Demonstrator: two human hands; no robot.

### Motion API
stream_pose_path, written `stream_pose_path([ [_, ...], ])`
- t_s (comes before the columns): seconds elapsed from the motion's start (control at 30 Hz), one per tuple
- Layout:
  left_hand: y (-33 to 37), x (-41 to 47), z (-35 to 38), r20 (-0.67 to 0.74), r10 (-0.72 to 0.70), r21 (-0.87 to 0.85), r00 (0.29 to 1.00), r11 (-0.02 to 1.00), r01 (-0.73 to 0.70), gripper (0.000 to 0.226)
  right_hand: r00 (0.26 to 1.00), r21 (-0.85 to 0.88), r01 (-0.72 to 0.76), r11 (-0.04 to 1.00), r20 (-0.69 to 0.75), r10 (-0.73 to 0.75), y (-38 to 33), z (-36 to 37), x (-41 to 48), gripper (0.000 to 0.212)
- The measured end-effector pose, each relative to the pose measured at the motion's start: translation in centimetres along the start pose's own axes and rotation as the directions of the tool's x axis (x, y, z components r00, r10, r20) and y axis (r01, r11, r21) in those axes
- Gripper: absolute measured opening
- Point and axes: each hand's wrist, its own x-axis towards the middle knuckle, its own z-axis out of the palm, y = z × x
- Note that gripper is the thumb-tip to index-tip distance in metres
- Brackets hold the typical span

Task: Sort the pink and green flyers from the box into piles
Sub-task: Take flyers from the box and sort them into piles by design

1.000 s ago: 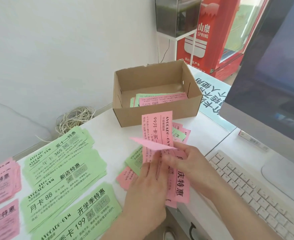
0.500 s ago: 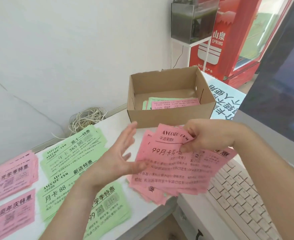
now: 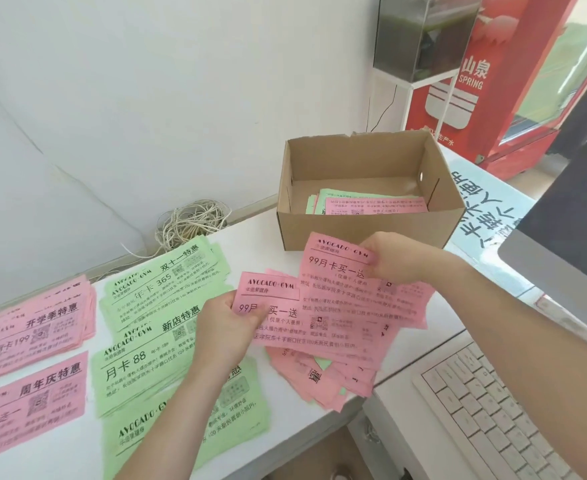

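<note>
My right hand [image 3: 401, 259] grips a fanned bunch of pink flyers [image 3: 361, 299] by their top right corner, just in front of the cardboard box [image 3: 364, 233]. My left hand [image 3: 226, 329] pinches the left edge of one pink flyer [image 3: 271, 292] at the bunch's left side. A loose heap of pink flyers [image 3: 323, 379] lies on the desk beneath. Inside the box remain pink flyers [image 3: 375, 205] and green flyers [image 3: 333, 195]. Green piles [image 3: 160, 285] lie left of my hands, pink piles [image 3: 32, 323] at the far left.
A white keyboard [image 3: 486, 417] sits at the lower right, with a monitor [image 3: 569, 230] above it. A coil of string [image 3: 191, 223] lies against the wall. A blue sign [image 3: 482, 199] lies right of the box. A red fridge [image 3: 493, 84] stands behind.
My left hand was open beside the bunch half a second ago; now it pinches one pink flyer. The bunch has spread out, and the view has shifted left.
</note>
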Motion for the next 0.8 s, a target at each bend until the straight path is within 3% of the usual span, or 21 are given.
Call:
stream_pose_path([
  [0.17,3.2,-2.6,-5.4,-0.152,0.176,0.062,0.973,0.984,-0.168,0.018,0.998,-0.012,-0.032,0.999,0.051,0.033,-0.2,1.8,1.4,0.029],
  [0.23,4.6,-3.0,-7.7,-0.153,0.2,-0.106,0.968,0.97,-0.217,0.019,0.999,-0.003,-0.023,1.0,0.04,0.023,-0.7,2.3,2.1,0.024],
  [0.3,5.4,-2.7,-9.2,-0.062,0.221,-0.36,0.973,0.905,-0.228,0.029,0.999,-0.035,-0.01,0.999,0.035,0.012,-1.2,2.7,2.3,0.021],
  [0.33,5.4,-2.2,-9.4,0.001,0.214,-0.467,0.977,0.864,-0.189,0.036,0.999,-0.054,-0.011,0.998,0.033,0.013,-1.4,2.8,2.1,0.022],
  [0.47,4.1,0.3,-6.7,0.173,0.034,-0.69,0.984,0.717,0.096,0.015,0.998,-0.074,-0.05,0.996,-0.045,0.047,-1.8,2.0,0.4,0.023],
  [0.53,3.3,1.0,-4.4,0.212,-0.044,-0.673,0.976,0.718,0.178,0.021,0.978,0.207,-0.056,0.977,-0.187,0.096,-1.0,1.2,-1.2,0.02],
  [0.57,2.9,1.1,-3.2,0.225,-0.061,-0.635,0.972,0.748,0.194,0.021,0.962,0.428,-0.014,0.903,-0.242,0.13,-0.3,1.0,-2.2,0.027],
  [0.63,2.4,0.9,-0.6,0.239,-0.068,-0.503,0.969,0.845,0.183,0.019,0.964,0.809,0.021,0.587,-0.172,0.203,0.8,0.9,-4.6,0.059],
  [0.67,2.3,0.7,0.6,0.226,-0.069,-0.435,0.972,0.885,0.164,0.017,0.975,0.912,-0.017,0.41,-0.076,0.209,1.8,1.3,-5.5,0.076],
  [0.7,2.1,0.5,1.7,0.209,-0.07,-0.381,0.975,0.913,0.147,0.017,0.98,0.947,-0.066,0.313,0.002,0.201,2.5,1.8,-6.3,0.085],
  [0.73,2.0,0.3,2.6,0.197,-0.067,-0.341,0.978,0.931,0.132,0.019,0.982,0.937,-0.104,0.334,0.044,0.182,2.9,2.3,-7.1,0.084],
  [0.8,2.0,0.0,3.9,0.19,-0.064,-0.279,0.98,0.953,0.117,0.023,0.983,0.866,-0.133,0.482,0.055,0.172,3.1,3.5,-8.4,0.064],
])
